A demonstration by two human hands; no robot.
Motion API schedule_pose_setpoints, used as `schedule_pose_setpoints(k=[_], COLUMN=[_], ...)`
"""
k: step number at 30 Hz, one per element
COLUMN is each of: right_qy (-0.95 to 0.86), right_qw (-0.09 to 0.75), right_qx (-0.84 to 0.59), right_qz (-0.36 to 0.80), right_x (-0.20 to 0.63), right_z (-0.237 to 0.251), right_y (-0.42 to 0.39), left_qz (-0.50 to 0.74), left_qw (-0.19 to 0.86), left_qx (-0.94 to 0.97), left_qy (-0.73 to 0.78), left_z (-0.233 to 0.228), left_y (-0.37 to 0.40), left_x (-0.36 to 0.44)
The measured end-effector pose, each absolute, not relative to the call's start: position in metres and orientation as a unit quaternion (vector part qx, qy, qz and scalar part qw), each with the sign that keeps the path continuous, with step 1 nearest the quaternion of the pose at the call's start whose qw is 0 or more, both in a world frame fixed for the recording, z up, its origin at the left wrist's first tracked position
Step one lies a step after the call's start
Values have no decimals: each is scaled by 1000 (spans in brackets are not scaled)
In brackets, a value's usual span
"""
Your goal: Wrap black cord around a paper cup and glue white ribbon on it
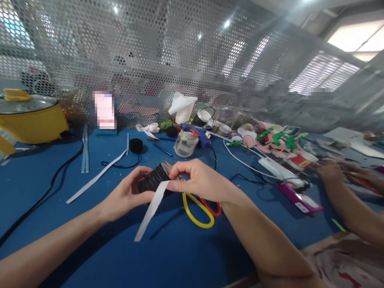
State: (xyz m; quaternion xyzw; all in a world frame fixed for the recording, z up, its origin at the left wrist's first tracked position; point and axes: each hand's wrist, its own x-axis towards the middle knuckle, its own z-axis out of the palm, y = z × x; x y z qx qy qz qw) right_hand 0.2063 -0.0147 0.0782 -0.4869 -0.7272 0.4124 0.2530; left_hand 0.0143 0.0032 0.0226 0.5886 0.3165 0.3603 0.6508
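My left hand [127, 196] grips a black ribbed cup-like piece [153, 179] from its left side, above the blue table [90, 248]. My right hand [198, 180] pinches the upper end of a white paper strip [150, 212] against that black piece. The strip hangs down and to the left. Under my right hand lie scissors with yellow and red handle loops [199, 212].
A blue glue gun [195, 133] leans by a glass jar [185, 144]. A second white strip [96, 177], a black thread spool [136, 145], cables, a yellow pot [30, 118] and craft scraps lie around. Another person's hands [339, 172] work at the right. A perforated metal screen stands behind.
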Motion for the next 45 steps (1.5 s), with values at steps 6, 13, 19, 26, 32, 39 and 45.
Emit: schedule_pose_setpoints(k=[6, 13, 19, 26, 32, 39, 45], right_qy=[-722, -705, -695, -702, -712, -719, -726], right_qw=[245, 249, 256, 298, 288, 309, 310], right_qx=[-498, -500, -511, -512, -504, -534, -507], right_qz=[414, 437, 436, 395, 394, 319, 344], right_x=[206, 205, 203, 203, 204, 193, 193], right_z=[78, 74, 69, 67, 70, 59, 57], right_y=[-14, -14, -9, -7, -12, -10, -9], left_qz=[365, 358, 328, 296, 300, 302, 277], left_qw=[608, 565, 569, 686, 705, 612, 544], left_qx=[616, 656, 668, 551, 526, 590, 637], left_qy=[343, 350, 349, 371, 370, 431, 472], left_z=[24, 22, 23, 21, 19, 25, 28], left_y=[2, 0, 1, 2, 1, -4, -7], left_x=[16, 14, 14, 17, 18, 23, 27])
